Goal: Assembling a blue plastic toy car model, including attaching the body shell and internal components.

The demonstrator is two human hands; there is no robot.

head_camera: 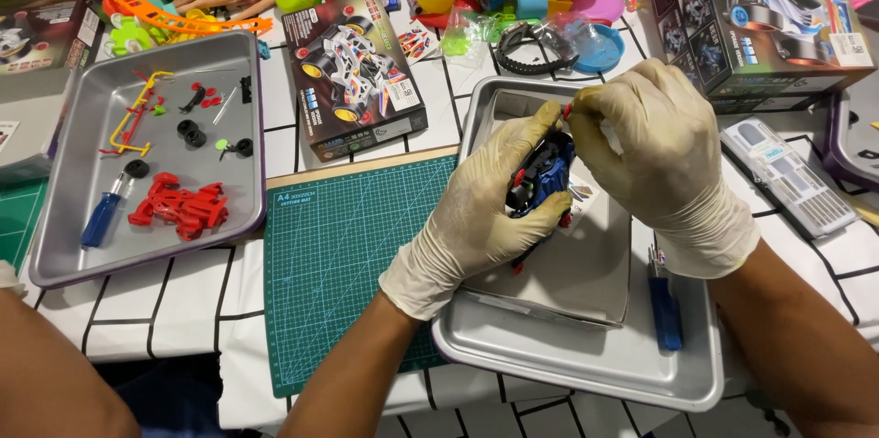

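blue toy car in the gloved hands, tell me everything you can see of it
The small blue plastic toy car has red parts and dark patches, mostly hidden by fingers. It is held tilted above a grey card sheet in the right-hand metal tray. The cream-gloved left hand cups it from below and the side; the cream-gloved right hand pinches at its top end by a red bit. Wheels cannot be made out.
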